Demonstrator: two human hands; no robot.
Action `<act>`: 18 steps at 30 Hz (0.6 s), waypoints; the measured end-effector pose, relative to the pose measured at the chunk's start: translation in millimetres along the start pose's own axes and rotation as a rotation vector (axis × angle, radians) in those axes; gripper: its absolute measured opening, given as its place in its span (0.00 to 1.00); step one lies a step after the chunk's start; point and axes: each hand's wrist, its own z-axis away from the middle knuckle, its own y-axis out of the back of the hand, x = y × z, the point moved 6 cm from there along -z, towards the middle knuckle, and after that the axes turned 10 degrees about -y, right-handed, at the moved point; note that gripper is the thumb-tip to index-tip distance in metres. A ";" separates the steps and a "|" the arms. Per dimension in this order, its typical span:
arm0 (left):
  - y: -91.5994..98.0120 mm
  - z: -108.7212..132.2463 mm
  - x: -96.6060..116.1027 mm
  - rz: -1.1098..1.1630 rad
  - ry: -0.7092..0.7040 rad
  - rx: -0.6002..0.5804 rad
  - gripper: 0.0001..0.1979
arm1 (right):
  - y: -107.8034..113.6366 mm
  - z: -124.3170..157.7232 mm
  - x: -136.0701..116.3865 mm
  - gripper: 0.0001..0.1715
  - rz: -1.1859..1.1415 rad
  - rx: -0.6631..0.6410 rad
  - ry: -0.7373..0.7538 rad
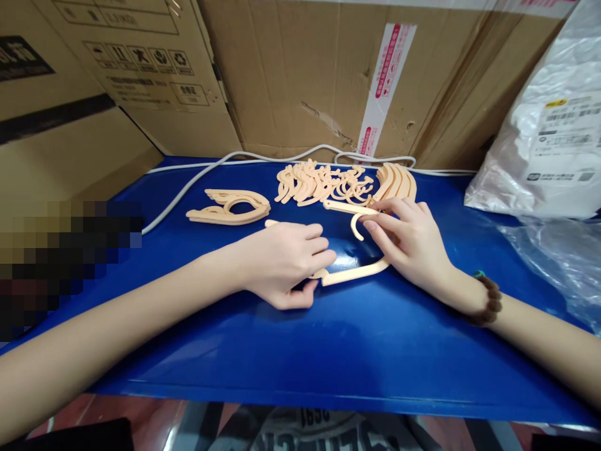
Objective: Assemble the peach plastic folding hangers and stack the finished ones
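On the blue table [300, 351] lies a peach plastic hanger frame [353, 273] between both hands. My left hand [282, 263] curls over its left end, fingers closed on the part near the thumb. My right hand [408, 241] pinches the hanger's hook piece [357, 227] at the right side, a bead bracelet [488, 299] on that wrist. Behind the hands sits a pile of loose peach hooks [323, 183], and beside it a row of curved arm pieces [397, 181].
A small stack of folded peach hangers [230, 208] lies at the left. A white cable [197, 181] runs along the back of the table. Cardboard boxes [300, 75] wall the back and left. Plastic bags [549, 144] sit at the right.
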 end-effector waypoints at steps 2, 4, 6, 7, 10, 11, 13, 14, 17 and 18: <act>3.5 -2.0 -2.1 -0.047 0.000 -0.014 0.03 | -2.1 0.3 0.0 0.14 0.012 -0.013 0.008; 4.1 -2.8 -4.0 -0.076 0.001 -0.026 0.03 | -4.3 0.7 -0.5 0.13 0.022 -0.028 0.019; 2.1 -1.6 -6.1 -0.073 0.010 -0.040 0.04 | -6.0 1.0 -0.6 0.13 0.028 -0.039 0.025; 0.7 -0.2 -7.4 -0.062 0.019 -0.049 0.04 | -6.9 1.0 -0.5 0.12 0.029 -0.045 0.025; -2.2 6.6 -12.2 -0.034 0.066 -0.048 0.04 | -9.0 0.8 0.8 0.12 0.030 -0.058 0.016; -2.1 9.3 -14.0 -0.031 0.084 -0.031 0.04 | -9.6 0.7 1.3 0.13 0.030 -0.064 0.012; -0.8 14.7 -17.1 -0.035 0.116 0.020 0.05 | -10.7 0.7 2.3 0.13 0.026 -0.079 0.008; -0.1 17.2 -18.2 -0.039 0.127 0.046 0.06 | -11.0 0.8 2.8 0.14 0.022 -0.086 0.006; 0.5 23.2 -19.8 -0.063 0.146 0.083 0.08 | -11.1 1.1 3.5 0.15 0.014 -0.096 -0.003; 0.3 24.6 -19.8 -0.077 0.150 0.082 0.09 | -11.0 1.2 3.5 0.15 0.015 -0.096 -0.008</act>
